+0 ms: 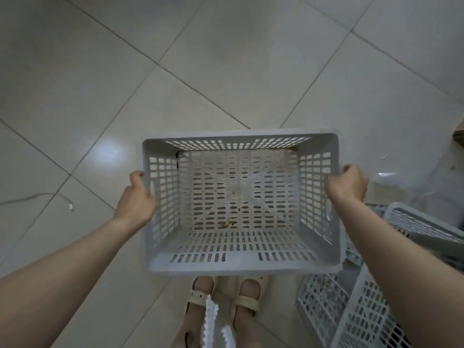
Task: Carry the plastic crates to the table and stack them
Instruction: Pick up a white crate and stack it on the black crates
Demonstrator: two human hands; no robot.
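A grey perforated plastic crate (160, 264) hangs in the air in front of me, open side up, above the tiled floor. My left hand (136, 197) grips its left rim, fingers curled round the edge. My right hand (347, 185) grips the right rim the same way. The crate is empty apart from a small scrap on its bottom. More grey crates (411, 227) lie at the lower right, partly hidden by my right forearm. No table is in view.
Pale floor tiles (226, 59) fill the view. A thin white cable (57, 197) lies on the floor at left. My sandalled feet (226, 295) stand under the crate. A brown cardboard corner (459, 136) shows at the right edge.
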